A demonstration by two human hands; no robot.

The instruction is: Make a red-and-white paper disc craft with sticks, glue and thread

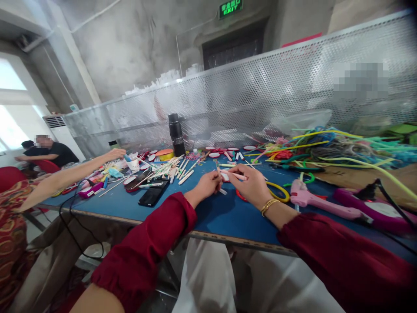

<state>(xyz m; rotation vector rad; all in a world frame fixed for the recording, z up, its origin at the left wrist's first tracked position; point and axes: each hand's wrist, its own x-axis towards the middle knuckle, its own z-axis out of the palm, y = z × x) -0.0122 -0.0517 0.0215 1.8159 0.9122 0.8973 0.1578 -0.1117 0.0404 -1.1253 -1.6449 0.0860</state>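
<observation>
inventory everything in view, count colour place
flat tabletop: one, blue, centre
perforated metal panel: one, silver, back
exit sign: one, green, top
cylindrical bottle: one, black, centre
flat rectangular phone: one, black, left
flat wooden sticks: many, pale, centre
tangled strands: many, multicoloured, right
glue gun: one, pink, right
co-worker's patterned sleeve: one, red, left
small clutter: uncountable, mixed, tabletop
left hand: one, red-sleeved, centre, holding thin stick
right hand: one, red-sleeved, centre, holding pink rod

A tall black bottle stands on the blue table near a gray screen full of little holes. A black phone lies flat. A green exit sign glows above a dark door.
</observation>
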